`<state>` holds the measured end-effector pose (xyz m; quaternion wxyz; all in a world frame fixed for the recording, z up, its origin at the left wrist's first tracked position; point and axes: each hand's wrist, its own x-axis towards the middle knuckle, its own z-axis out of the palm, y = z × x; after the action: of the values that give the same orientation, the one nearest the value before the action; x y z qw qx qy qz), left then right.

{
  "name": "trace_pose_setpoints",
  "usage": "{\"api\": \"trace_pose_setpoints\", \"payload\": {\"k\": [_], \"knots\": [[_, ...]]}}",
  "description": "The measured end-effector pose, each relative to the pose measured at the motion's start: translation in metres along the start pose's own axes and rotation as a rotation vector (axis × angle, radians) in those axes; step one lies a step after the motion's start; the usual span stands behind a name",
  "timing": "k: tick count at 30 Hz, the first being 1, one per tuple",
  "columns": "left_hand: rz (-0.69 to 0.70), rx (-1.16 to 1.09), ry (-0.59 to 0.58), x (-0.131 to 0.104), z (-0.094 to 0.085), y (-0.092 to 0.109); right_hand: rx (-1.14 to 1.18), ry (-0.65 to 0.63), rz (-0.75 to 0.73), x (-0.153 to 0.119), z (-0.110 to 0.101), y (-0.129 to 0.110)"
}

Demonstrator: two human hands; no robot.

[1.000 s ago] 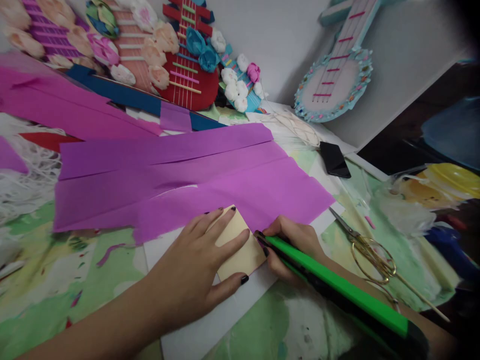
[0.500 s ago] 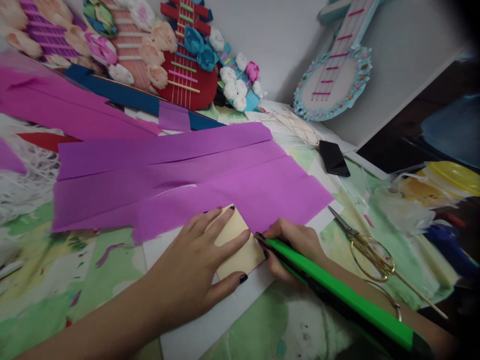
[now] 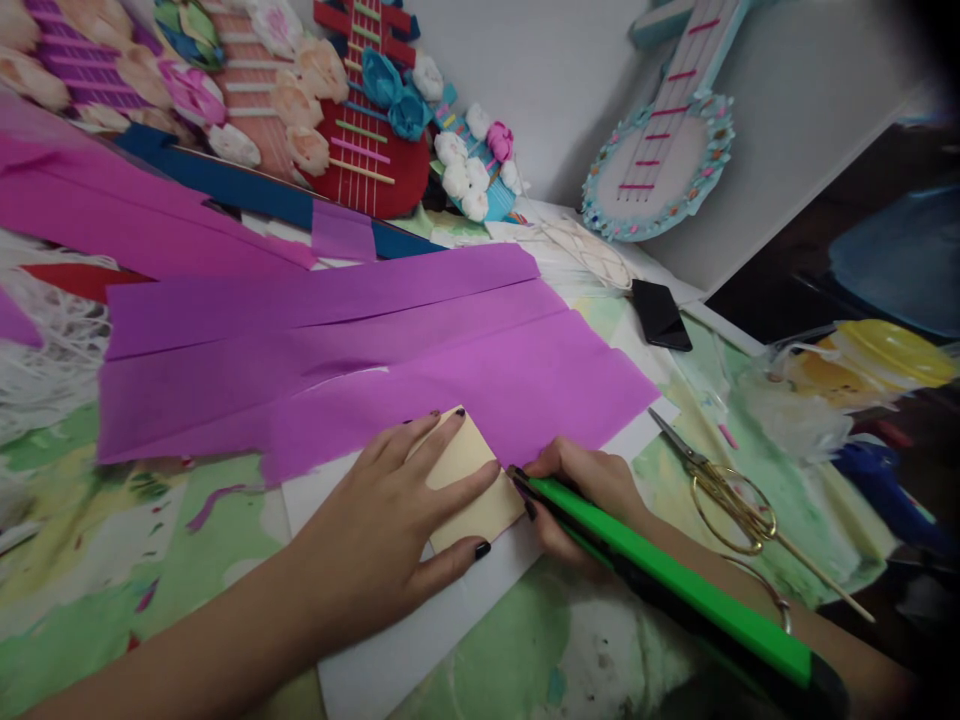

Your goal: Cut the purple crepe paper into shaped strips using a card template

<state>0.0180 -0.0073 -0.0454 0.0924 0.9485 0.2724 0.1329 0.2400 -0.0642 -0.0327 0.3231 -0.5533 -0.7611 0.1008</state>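
Note:
My left hand (image 3: 397,490) lies with fingers spread, pressing a pale yellow card (image 3: 480,503) flat. Under the card is purple crepe paper (image 3: 450,350), which rests partly on a white sheet (image 3: 405,640). In my right hand (image 3: 585,490) is a green and black utility knife (image 3: 675,570). Its front end touches down by the card's right edge; the blade itself is too small to make out. Gold-handled scissors (image 3: 720,495) lie to the right of my right hand, with a thin wooden stick (image 3: 825,575) by their handles.
Paper-flower-decorated toy guitars, among them a red one (image 3: 375,170) and a pale blue one (image 3: 660,165), lean along the back. A black phone (image 3: 660,315) lies at the right, near a yellow-lidded container (image 3: 892,355). White shredded strips (image 3: 52,350) and pink paper (image 3: 142,210) are at the left.
The whole view has shifted slightly. Both hands, the card and the knife keep almost the same places relative to the paper.

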Motion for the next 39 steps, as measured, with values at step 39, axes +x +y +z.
{"api": "trace_pose_setpoints", "payload": {"k": [39], "knots": [[0.041,0.064,0.006,-0.001,0.004,0.002,-0.032,0.069,-0.150,-0.018,-0.001,-0.001]]}}
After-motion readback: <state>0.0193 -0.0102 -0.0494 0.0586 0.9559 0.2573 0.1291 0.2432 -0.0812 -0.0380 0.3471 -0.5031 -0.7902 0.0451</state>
